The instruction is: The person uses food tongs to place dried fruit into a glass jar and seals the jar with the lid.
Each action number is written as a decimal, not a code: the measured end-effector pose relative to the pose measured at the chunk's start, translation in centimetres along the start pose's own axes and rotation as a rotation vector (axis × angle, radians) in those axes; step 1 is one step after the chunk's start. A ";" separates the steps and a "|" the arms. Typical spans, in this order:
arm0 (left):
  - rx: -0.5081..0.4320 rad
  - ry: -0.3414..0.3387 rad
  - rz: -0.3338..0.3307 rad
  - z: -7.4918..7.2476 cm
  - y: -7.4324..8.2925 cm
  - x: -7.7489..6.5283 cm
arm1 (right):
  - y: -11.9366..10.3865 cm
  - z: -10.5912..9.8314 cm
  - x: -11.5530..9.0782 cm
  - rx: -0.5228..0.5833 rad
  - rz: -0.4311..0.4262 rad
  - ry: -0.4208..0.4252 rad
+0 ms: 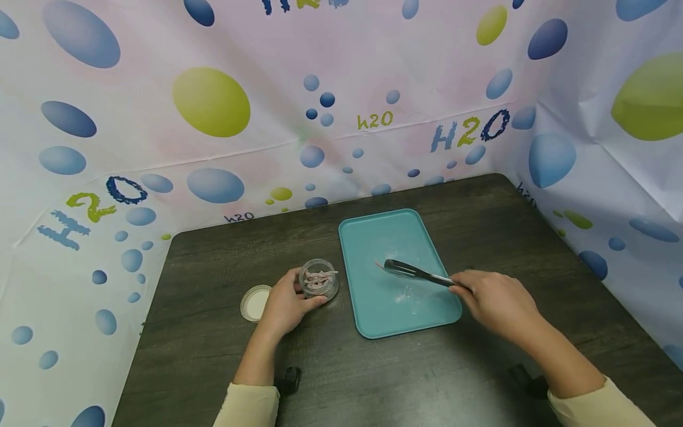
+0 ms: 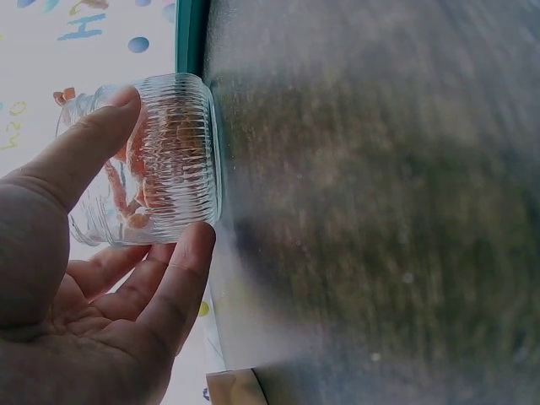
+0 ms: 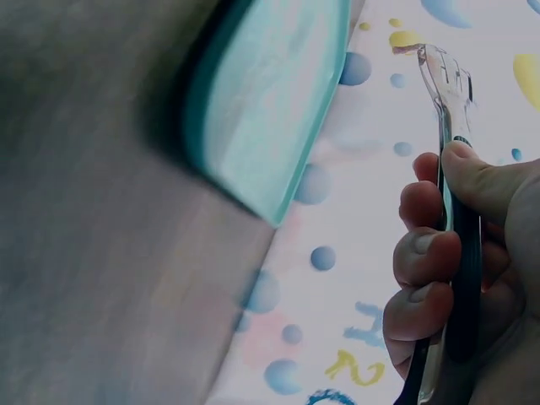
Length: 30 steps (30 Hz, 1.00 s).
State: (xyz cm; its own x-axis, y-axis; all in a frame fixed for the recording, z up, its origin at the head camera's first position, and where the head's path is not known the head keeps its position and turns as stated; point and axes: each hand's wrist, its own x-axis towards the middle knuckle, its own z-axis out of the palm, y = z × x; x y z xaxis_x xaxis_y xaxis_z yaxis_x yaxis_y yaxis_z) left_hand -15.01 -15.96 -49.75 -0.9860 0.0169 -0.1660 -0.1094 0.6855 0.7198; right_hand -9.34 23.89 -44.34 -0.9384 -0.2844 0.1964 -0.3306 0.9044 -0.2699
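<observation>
My left hand point(image 1: 284, 303) holds a ribbed glass jar point(image 2: 173, 160) on the table, thumb on one side and fingers on the other. Several thin, pale pinkish strips point(image 1: 319, 279) are inside the jar, one poking past its rim. In my right hand point(image 1: 496, 299) is a pair of tongs point(image 1: 418, 272) with dark handles, gripped with the fingers wrapped around them. A small reddish strip point(image 3: 407, 49) sticks out from the tongs' tip. In the head view the tongs overlap the turquoise tray point(image 1: 373, 323), which has white powder scattered on it.
A round lid point(image 1: 255, 303) with a cream inside lies left of the jar, beside my left hand. The dark wooden table point(image 1: 213, 356) meets a patterned backdrop point(image 1: 341, 136) at the back and on the right.
</observation>
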 end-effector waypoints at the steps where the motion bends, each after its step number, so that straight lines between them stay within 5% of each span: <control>1: 0.001 0.000 0.001 0.0 0.0 0.0 | -0.3 0.0 0.3 0.001 -0.004 -0.004; 30: -0.032 -0.002 0.013 -0.1 -0.3 0.1 | -6.7 1.5 5.8 -0.003 -0.152 -0.026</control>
State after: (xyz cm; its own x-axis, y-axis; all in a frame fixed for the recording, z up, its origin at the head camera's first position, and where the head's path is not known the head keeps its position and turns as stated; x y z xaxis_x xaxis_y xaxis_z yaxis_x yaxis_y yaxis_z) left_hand -15.08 -16.22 -49.97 -0.9871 0.0273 -0.1579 -0.1006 0.6613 0.7434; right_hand -12.73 15.74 -42.86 -0.8800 -0.4259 0.2104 -0.4685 0.8512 -0.2364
